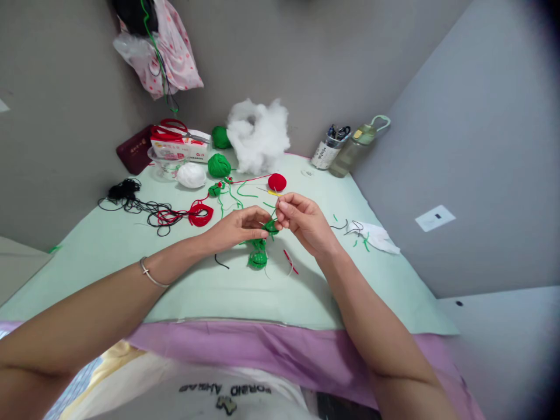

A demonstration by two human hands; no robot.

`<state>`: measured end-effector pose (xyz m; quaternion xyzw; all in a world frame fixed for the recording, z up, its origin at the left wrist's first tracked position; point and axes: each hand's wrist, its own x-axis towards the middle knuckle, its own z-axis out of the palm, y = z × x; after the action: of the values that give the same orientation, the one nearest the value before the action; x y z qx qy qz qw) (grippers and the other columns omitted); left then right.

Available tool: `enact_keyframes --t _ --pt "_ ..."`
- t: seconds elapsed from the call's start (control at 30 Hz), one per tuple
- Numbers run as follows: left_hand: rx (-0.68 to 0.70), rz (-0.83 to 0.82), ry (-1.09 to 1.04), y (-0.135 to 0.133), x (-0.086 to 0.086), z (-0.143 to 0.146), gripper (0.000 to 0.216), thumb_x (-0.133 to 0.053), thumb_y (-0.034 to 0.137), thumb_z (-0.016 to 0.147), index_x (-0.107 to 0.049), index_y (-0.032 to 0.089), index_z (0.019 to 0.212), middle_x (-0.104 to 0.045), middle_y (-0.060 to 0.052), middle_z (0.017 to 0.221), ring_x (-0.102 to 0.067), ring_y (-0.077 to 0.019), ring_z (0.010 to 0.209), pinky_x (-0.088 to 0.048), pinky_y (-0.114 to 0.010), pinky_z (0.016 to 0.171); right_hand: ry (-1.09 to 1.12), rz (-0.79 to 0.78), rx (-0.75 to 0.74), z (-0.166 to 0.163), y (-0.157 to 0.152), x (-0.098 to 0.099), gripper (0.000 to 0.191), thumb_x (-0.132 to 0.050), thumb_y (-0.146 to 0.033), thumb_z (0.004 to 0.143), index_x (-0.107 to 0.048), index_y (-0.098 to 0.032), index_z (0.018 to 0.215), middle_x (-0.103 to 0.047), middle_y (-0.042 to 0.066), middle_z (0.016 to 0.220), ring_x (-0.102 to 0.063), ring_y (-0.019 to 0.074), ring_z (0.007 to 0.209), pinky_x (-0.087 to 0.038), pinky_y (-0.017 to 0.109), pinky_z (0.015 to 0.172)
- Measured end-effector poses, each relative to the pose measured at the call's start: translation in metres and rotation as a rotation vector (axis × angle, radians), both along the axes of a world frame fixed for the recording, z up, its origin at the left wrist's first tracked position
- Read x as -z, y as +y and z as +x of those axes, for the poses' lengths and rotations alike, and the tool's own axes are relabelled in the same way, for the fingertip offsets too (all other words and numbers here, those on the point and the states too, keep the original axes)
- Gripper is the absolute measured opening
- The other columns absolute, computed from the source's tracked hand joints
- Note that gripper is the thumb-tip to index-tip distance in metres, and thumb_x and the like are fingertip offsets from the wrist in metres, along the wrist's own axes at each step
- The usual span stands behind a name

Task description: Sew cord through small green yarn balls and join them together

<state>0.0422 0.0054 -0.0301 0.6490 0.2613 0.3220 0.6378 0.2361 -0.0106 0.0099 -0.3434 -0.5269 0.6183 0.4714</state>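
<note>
My left hand (247, 224) is closed around a small green crocheted piece (270, 227), its fingers covering part of it. Just below hangs or rests a rounded green crocheted part (258, 259) with a dark line across it; whether the two are joined is hard to see. Close by on the right, the fingertips of my right hand (301, 219) pinch a strand of green yarn (273, 213) rising from the piece. A thin needle-like sliver shows above those fingertips. A red crochet hook (290, 262) lies on the table below my right hand.
Behind my hands are a red yarn ball (277, 182), green yarn (219, 165), white yarn (191, 175) and white stuffing (258, 137). Tangled black yarn (125, 191) lies left. Red scissors (172, 131) top a box. A pen cup (328, 149) and bottle (352, 151) stand back right.
</note>
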Motion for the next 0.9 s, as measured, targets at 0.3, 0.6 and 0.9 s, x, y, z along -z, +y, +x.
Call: enact_keyframes --t 0.3,0.6,0.9 --pt "-0.038 -0.011 0.052 -0.0021 -0.0040 -0.0023 0.037 -0.076 0.036 0.080 -0.064 0.019 0.111 -0.069 -0.005 0.106 -0.065 -0.0167 0.088 -0.048 -0.029 0.078 0.025 0.050 0.027 0.0030 0.0020 0.0013 0.023 -0.079 -0.037 0.078 -0.067 -0.020 0.087 -0.061 -0.003 0.072 -0.052 0.0084 0.060 -0.050 0.026 0.065" --pt "-0.213 -0.058 -0.083 0.0025 -0.0008 -0.0042 0.038 -0.077 0.028 0.078 -0.059 0.021 0.110 -0.063 -0.003 0.111 -0.069 -0.0135 0.080 -0.051 -0.029 0.077 -0.197 0.254 0.298 0.0041 0.0018 0.0017 0.014 -0.078 -0.034 0.079 -0.074 -0.021 0.081 -0.068 0.001 0.085 -0.053 0.0101 0.061 -0.048 0.029 0.063" --pt "-0.268 -0.082 -0.142 0.0016 -0.0057 -0.0055 0.037 -0.076 0.033 0.082 -0.060 0.020 0.113 -0.066 -0.007 0.113 -0.072 -0.0226 0.096 -0.053 -0.035 0.083 -0.357 0.402 0.358 0.0049 0.0018 0.0050 0.013 -0.074 -0.033 0.082 -0.074 -0.020 0.081 -0.063 0.001 0.083 -0.051 0.0099 0.062 -0.043 0.027 0.058"
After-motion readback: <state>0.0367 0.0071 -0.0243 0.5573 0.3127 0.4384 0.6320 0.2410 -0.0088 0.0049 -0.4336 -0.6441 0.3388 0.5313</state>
